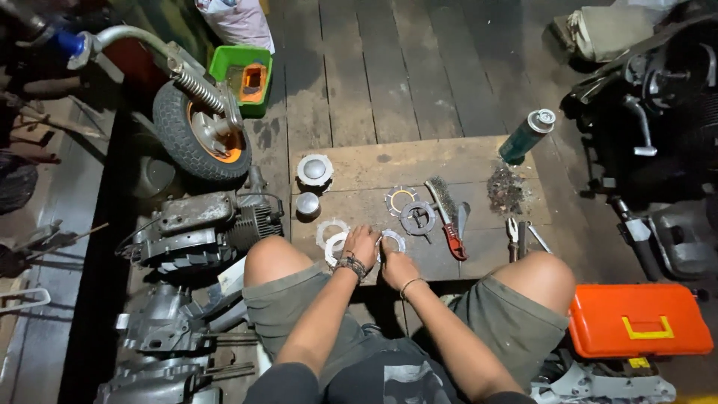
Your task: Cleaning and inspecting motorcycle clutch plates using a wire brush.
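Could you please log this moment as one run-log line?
left hand: on ring plate | right hand: touching toothed ring | wire brush: beside, untouched

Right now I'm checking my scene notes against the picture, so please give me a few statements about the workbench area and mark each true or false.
1. Both hands, the left hand and the right hand, are at a metal ring on the wooden board. True.
2. The wire brush has a blue handle. False: it is red.
3. The orange toolbox lies by the person's right knee. True.
4. The spray can stands upright. False: it lies tilted on its side.
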